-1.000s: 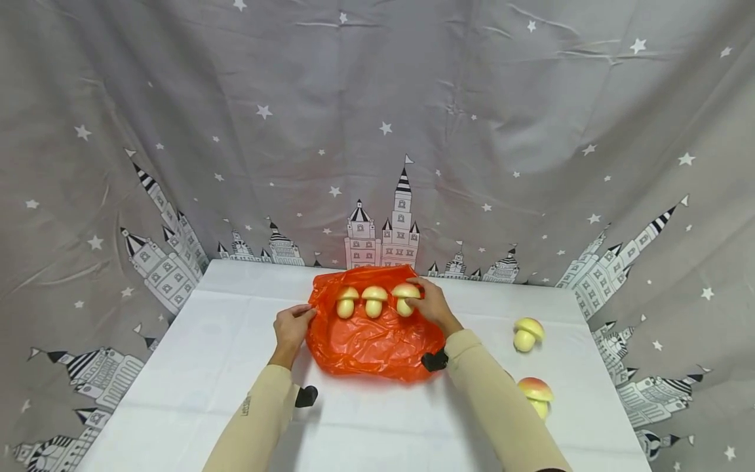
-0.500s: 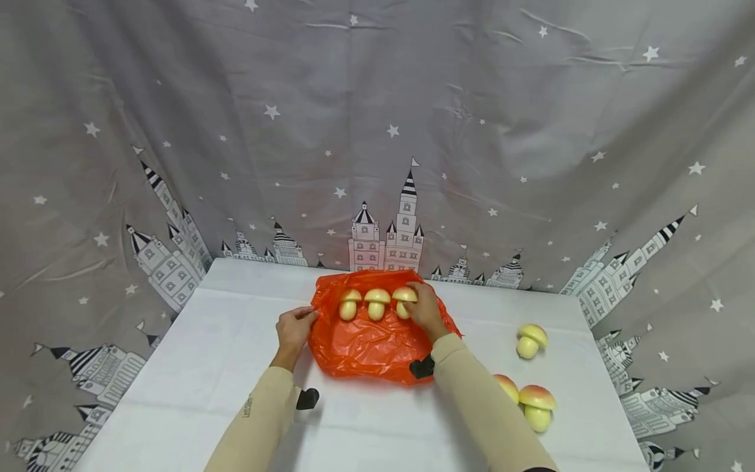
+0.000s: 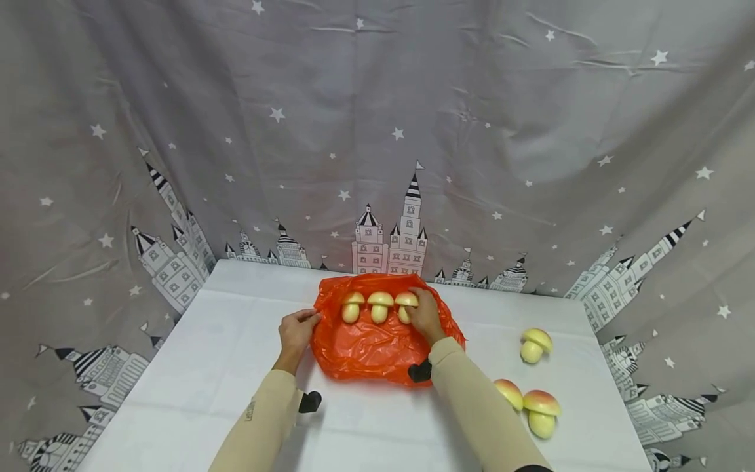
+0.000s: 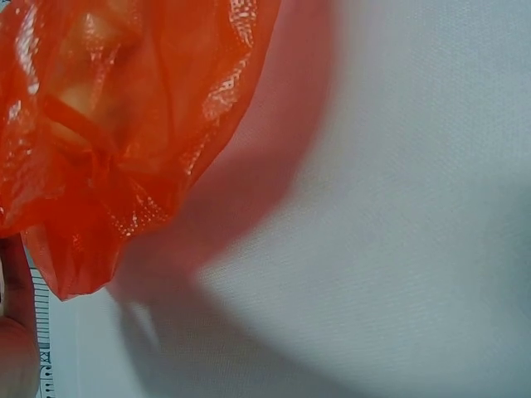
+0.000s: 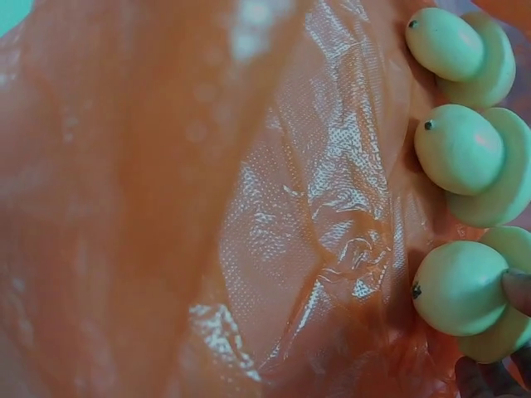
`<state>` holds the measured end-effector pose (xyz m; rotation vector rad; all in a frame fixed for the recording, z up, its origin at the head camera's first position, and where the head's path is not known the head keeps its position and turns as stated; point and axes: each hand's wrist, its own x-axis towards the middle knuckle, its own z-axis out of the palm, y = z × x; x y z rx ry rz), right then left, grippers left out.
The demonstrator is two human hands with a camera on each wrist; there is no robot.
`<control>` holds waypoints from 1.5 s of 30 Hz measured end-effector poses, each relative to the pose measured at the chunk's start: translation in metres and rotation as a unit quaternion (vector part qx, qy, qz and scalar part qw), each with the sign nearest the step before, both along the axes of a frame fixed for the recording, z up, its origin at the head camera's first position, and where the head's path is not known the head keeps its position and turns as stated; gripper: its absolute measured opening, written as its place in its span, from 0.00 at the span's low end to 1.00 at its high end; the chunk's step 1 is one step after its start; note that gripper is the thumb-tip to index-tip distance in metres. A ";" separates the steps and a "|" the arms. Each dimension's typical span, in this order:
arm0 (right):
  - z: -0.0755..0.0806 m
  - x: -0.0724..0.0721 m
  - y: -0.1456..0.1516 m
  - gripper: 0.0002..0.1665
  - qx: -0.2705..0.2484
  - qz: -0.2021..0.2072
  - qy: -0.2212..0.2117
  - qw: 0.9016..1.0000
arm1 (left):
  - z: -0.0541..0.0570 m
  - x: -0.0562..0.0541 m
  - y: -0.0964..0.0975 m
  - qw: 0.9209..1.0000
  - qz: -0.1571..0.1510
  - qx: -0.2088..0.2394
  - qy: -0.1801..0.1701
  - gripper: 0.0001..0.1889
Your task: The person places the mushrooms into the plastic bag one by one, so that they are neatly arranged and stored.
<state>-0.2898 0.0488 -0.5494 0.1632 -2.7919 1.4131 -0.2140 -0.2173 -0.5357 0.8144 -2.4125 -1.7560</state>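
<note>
A red plastic bag (image 3: 371,360) lies spread with its mouth toward me. My left hand (image 3: 296,333) pinches the bag's left edge between thumb and fingers. Inside, toward the back, three toy mushrooms lie in a row: a left mushroom (image 3: 351,308), a middle mushroom (image 3: 380,307) and a right mushroom (image 3: 404,303). My right hand (image 3: 426,314) reaches into the bag and holds the right mushroom. In the right wrist view, the thumb (image 5: 518,290) presses against that mushroom (image 5: 460,286), and the other fingertips are partly cut off by the frame edge.
On the white table (image 3: 177,393), a yellow mushroom (image 3: 535,345) lies right of the bag. Closer to me are two red-tinted ones: one mushroom (image 3: 541,413) beside another mushroom (image 3: 508,393) partly covered by my right sleeve. A grey castle-print curtain (image 3: 330,98) borders the back and sides.
My right hand has shifted slightly left with the right mushroom, nearer the middle one. The right sleeve has uncovered more of a mushroom on the table. The left hand keeps its hold.
</note>
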 end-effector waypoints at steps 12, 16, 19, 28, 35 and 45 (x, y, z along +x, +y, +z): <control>-0.001 0.004 0.001 0.31 -0.016 -0.029 -0.034 0.999 | 0.001 -0.002 0.000 1.000 -0.012 0.004 -0.009 0.16; 0.005 0.005 0.001 0.32 -0.028 -0.035 -0.029 0.999 | 0.000 -0.002 0.000 1.000 -0.012 0.007 -0.008 0.16; 0.013 0.008 0.001 0.31 -0.041 -0.031 -0.019 0.998 | -0.001 -0.002 -0.001 1.000 -0.012 0.001 -0.005 0.16; 0.036 0.025 0.013 0.26 -0.071 0.010 -0.014 0.997 | -0.005 -0.001 0.002 1.000 -0.018 -0.005 -0.006 0.16; 0.043 0.035 0.033 0.25 -0.081 0.025 -0.003 0.996 | -0.006 0.003 0.002 1.000 -0.012 -0.002 -0.003 0.16; 0.047 0.056 0.072 0.20 -0.107 0.007 0.006 0.994 | -0.007 0.006 0.000 1.000 0.004 0.010 0.001 0.16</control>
